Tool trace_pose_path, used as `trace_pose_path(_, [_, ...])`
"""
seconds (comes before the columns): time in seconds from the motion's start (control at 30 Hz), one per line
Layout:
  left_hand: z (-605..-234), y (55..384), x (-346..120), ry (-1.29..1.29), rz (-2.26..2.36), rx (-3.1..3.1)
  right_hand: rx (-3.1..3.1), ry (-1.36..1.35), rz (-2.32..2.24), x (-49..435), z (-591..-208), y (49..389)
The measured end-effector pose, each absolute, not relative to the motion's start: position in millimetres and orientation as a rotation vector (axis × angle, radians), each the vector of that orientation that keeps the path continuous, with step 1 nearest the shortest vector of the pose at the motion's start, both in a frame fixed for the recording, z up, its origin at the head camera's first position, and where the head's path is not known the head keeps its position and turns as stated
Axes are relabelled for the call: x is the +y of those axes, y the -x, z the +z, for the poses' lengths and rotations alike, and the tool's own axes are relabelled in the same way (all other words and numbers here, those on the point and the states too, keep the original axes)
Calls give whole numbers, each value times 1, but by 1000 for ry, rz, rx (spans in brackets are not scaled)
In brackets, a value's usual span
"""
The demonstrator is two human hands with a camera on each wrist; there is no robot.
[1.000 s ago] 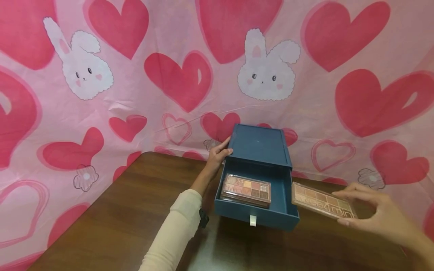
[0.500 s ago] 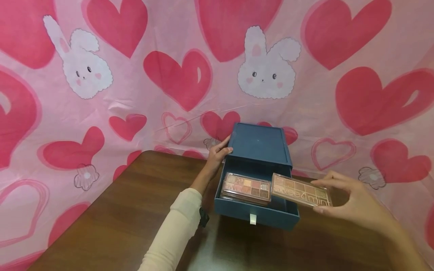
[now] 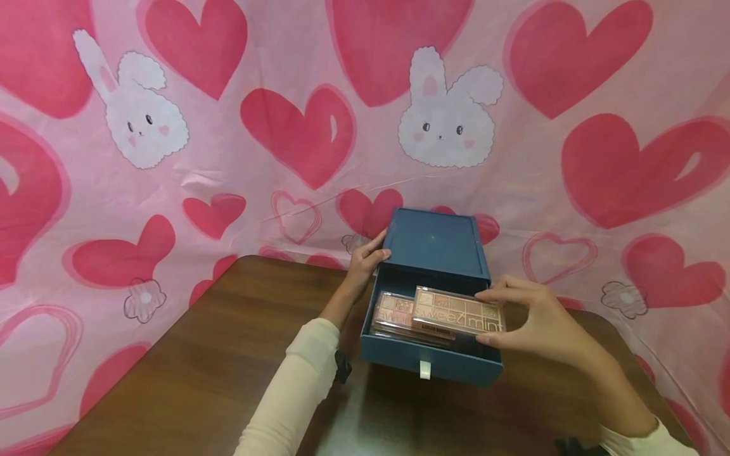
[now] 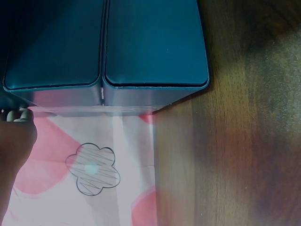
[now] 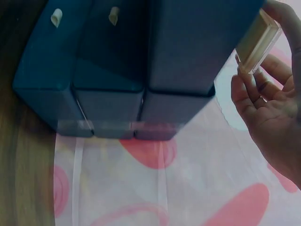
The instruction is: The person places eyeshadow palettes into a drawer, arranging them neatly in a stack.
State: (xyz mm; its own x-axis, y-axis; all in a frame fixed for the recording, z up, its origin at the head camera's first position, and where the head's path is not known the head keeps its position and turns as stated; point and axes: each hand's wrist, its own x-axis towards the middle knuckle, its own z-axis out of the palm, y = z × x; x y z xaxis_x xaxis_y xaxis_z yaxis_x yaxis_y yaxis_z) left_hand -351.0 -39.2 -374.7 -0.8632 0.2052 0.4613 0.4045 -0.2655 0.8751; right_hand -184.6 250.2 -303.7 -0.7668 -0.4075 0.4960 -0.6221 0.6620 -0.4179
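My right hand (image 3: 530, 320) pinches one end of a clear-cased eyeshadow palette (image 3: 450, 310) lettered "sweet mint", thumb at the near edge and fingers at the far edge. In the right wrist view the palette (image 5: 257, 42) shows edge-on beside the box. It hangs tilted over the pulled-out top drawer (image 3: 428, 358), overlapping a second, pinkish eyeshadow palette (image 3: 390, 313) that lies on others at the drawer's left. My left hand (image 3: 365, 261) rests against the left side of the blue drawer cabinet (image 3: 436, 244), thumb at its top edge.
Two more drawers (image 5: 106, 52) with small pale pull tabs sit closed under the top one. The cabinet stands on a brown wooden table (image 3: 228, 354). Close behind hangs a pink cloth (image 3: 274, 158) printed with hearts and rabbits.
My right hand has carried the palette leftward, from outside the drawer's right wall to over the drawer and partly across the other palette. My left hand and the cabinet have stayed put.
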Motion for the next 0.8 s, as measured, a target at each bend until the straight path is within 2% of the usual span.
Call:
trace_pose_path(0.4, [-375, 352, -37, 728, -2282, -1827, -2574, -873, 848, 222, -311, 211])
trace_pose_path(0.8, [-374, 352, -36, 696, -2275, -1822, -2631, -855, 848, 207, -318, 215])
